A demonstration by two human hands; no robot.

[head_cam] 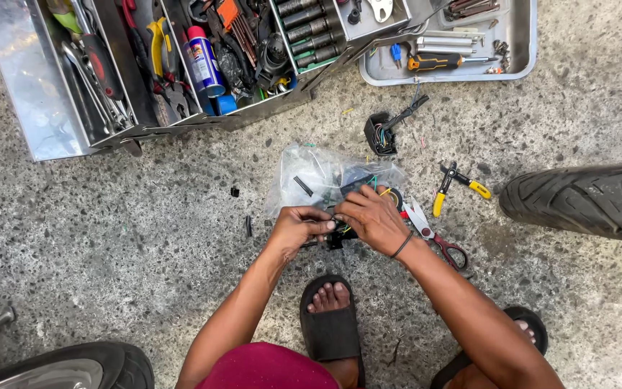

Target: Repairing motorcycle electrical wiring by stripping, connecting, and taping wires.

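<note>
My left hand (298,225) and my right hand (370,218) meet low over the concrete floor, fingers pinched together on a small black part with thin coloured wires (338,232). Just behind my hands lies a clear plastic bag (311,180) with small parts inside. A black roll of tape (395,197) peeks out by my right hand. Red-handled scissors (433,236) lie right beside my right wrist, which wears a dark band.
An open metal toolbox (37,86) full of tools stands at the top left, with a metal tray (516,43) to its right. A black connector with wires (381,133) and yellow-handled pliers (458,186) lie nearby. Tyres (584,202) sit at the right and at the bottom left (102,364).
</note>
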